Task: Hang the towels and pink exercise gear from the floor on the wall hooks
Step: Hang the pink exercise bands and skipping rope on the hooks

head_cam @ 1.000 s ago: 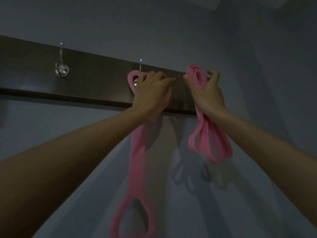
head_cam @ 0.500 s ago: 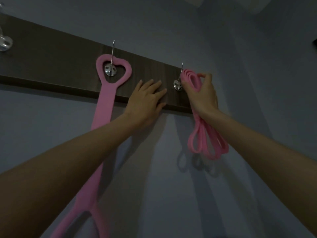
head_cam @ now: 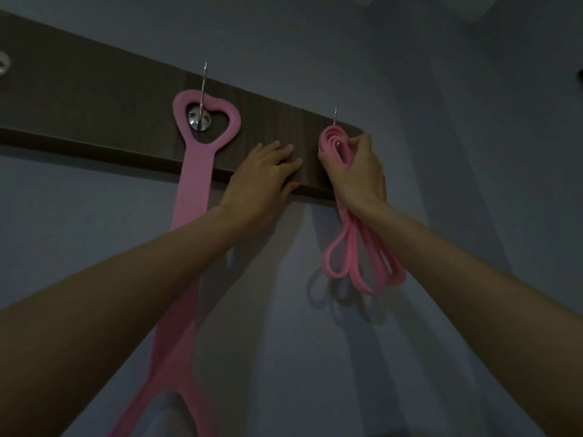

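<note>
- My right hand [head_cam: 356,175] is closed around the top of the coiled pink resistance band [head_cam: 353,241]; thumb and fingers pinch the bunched loops together at the right-hand hook [head_cam: 335,116].
- The top of the coil sits at the base of that hook, against the dark wooden rail [head_cam: 120,118]. I cannot tell whether the loops are already over the hook, since my grip covers the contact point.
- Below my right hand the band hangs free in several loops in front of the grey wall [head_cam: 473,152].
- My left hand [head_cam: 262,181] holds nothing. Its fingers [head_cam: 285,152] are extended and slightly spread, lying flat against the rail face just left of my right hand; the 2 hands are near each other but apart.
- The pink heart-handled stretch strap [head_cam: 192,190] hangs from the middle hook [head_cam: 202,116]: the heart-shaped opening encircles the hook's round metal base, and the strap drops straight down the wall, passing behind my left forearm and widening into another loop at the bottom of the view.
- Neither hand touches the strap.
- A 3rd hook [head_cam: 3,63] is partly visible at the far left edge of the rail.
</note>
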Available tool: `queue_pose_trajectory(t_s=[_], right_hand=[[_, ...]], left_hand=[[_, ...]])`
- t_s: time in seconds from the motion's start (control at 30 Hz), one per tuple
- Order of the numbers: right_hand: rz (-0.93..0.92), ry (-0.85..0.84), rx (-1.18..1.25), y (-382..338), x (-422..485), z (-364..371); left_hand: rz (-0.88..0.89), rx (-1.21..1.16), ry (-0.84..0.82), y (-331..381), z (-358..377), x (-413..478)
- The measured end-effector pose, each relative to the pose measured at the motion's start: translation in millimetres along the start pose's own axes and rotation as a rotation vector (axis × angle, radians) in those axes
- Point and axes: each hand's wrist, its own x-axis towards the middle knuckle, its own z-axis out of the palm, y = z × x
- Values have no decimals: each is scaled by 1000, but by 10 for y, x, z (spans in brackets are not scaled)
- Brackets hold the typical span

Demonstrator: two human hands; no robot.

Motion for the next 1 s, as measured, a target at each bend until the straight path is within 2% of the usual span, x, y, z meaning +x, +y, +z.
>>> queue_pose_trajectory(t_s=[0.17,0.4,0.67,1.0], right_hand=[[31,-33,-74,-1,-89,-55],[100,-80,0,-54,-155,-109],[27,58,-19,-139,-65,-209],[76,-28,-15,-38,-119,-42]], left_hand=[[-4,-8,-35,-5,-61,-35],[-32,21,-132,16,-134,-16],[-42,50,-186,47,-194,19],[-54,45,-209,71,-231,0]])
